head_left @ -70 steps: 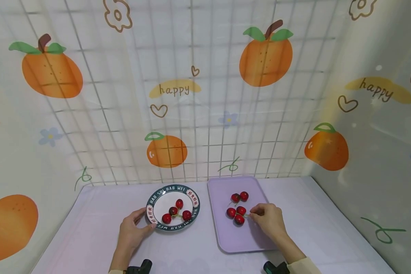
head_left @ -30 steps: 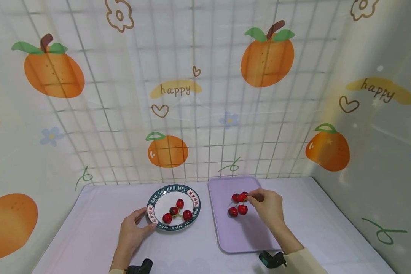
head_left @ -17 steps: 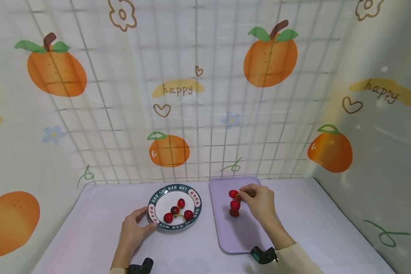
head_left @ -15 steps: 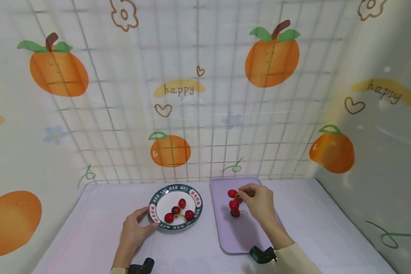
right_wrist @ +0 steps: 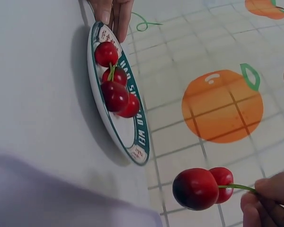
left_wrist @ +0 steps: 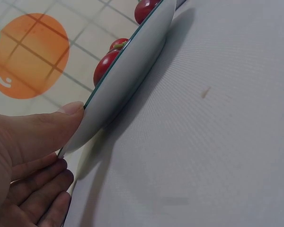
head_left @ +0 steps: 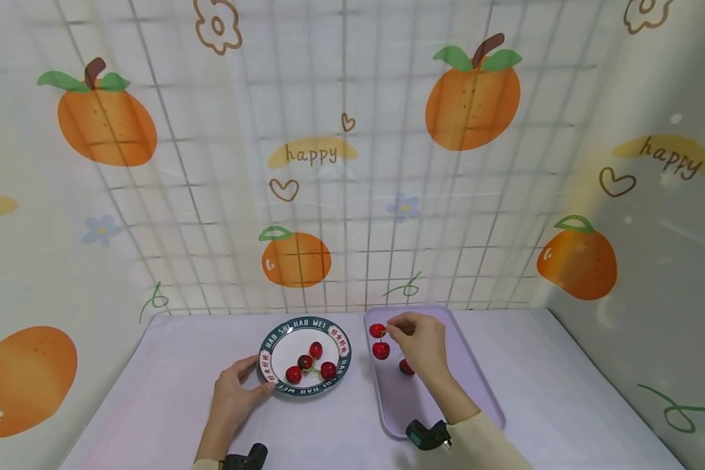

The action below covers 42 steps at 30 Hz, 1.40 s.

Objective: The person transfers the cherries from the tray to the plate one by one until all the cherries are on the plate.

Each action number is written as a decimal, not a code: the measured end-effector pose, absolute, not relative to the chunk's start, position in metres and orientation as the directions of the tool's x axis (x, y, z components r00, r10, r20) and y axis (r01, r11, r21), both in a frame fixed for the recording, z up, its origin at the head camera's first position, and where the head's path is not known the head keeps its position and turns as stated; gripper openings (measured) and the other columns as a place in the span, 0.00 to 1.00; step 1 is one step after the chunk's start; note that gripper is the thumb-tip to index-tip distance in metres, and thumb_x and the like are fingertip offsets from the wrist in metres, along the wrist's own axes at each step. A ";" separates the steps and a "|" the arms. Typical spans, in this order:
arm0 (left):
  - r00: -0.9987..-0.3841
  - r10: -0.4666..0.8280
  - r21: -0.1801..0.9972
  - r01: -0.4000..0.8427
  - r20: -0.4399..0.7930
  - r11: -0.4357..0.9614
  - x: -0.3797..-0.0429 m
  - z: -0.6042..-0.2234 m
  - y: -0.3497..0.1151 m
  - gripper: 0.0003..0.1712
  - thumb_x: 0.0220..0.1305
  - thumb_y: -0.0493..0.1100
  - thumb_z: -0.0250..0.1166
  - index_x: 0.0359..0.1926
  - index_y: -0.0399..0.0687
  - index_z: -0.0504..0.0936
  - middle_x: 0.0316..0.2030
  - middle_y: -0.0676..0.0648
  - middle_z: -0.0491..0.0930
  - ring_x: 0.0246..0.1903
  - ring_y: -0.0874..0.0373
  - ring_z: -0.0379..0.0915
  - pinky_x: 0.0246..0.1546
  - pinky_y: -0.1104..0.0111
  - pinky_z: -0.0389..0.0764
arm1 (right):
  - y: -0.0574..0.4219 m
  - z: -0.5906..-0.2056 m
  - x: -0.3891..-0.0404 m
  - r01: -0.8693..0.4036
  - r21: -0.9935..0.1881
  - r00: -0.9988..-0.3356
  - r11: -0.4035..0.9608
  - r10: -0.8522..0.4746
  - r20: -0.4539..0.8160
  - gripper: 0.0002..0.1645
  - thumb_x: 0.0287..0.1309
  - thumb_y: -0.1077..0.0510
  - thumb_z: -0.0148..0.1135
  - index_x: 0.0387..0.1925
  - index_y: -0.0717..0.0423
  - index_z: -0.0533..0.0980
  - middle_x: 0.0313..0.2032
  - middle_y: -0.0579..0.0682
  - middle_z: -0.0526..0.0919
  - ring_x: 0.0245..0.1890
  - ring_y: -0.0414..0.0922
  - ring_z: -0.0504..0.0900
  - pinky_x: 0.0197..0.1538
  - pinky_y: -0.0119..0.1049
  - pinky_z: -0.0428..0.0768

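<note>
My right hand [head_left: 421, 343] pinches the green stem of a pair of red cherries [head_left: 380, 350], which hang over the left side of the lilac tray [head_left: 455, 398]. In the right wrist view, the stem [right_wrist: 239, 186] runs from between thumb and finger to the two cherries, one overlapping the other. Another cherry [head_left: 406, 367] lies on the tray, partly hidden behind the right hand. My left hand [head_left: 232, 395] grips the left rim of a round plate [head_left: 303, 391], white with a dark green lettered border; its thumb [left_wrist: 68, 123] presses the rim. Several cherries [head_left: 328, 371] rest on the plate.
The plate stands left of the tray on a white-covered table [head_left: 153, 391], a narrow strip apart. A curtain printed with oranges [head_left: 296, 260] hangs behind and at both sides. Dark wrist cameras [head_left: 427, 435] sit on both wrists.
My right hand moved from the tray's right side up and left, lifting two cherries by their stem away from another that stays on the tray. The left hand keeps its grip on the plate.
</note>
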<state>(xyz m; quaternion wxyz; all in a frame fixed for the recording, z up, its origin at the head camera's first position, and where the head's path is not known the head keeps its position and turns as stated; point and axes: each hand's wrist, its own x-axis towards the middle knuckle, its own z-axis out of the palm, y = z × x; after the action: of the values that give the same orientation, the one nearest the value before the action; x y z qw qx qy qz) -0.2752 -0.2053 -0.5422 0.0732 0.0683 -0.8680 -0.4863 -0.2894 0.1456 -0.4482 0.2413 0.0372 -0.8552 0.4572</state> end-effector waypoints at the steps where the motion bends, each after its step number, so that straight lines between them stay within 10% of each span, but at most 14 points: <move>1: -0.980 -0.190 0.854 -0.048 0.061 0.518 -0.275 -0.542 -0.206 0.44 0.51 0.41 0.84 0.70 0.42 0.77 0.69 0.37 0.76 0.71 0.36 0.68 0.73 0.40 0.66 | 0.143 -0.448 -0.290 -0.284 -0.765 -0.880 0.577 0.159 0.447 0.03 0.57 0.66 0.77 0.34 0.61 0.89 0.29 0.51 0.91 0.29 0.46 0.88 0.33 0.32 0.85; 42: -0.979 -0.191 0.856 -0.044 0.064 0.515 -0.275 -0.541 -0.204 0.43 0.51 0.42 0.83 0.68 0.40 0.78 0.68 0.36 0.77 0.70 0.37 0.69 0.73 0.41 0.67 | 0.072 -0.480 -0.318 -0.308 -0.774 -0.895 0.553 0.108 0.433 0.01 0.56 0.66 0.76 0.31 0.60 0.89 0.27 0.47 0.90 0.27 0.40 0.84 0.34 0.35 0.84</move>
<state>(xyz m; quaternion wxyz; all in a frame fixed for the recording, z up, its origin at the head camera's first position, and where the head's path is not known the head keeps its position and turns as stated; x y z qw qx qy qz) -0.2746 -0.2043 -0.5407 0.0752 0.0679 -0.8671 -0.4877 -0.3184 0.0722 -0.4796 0.2215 0.0587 -0.8530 0.4689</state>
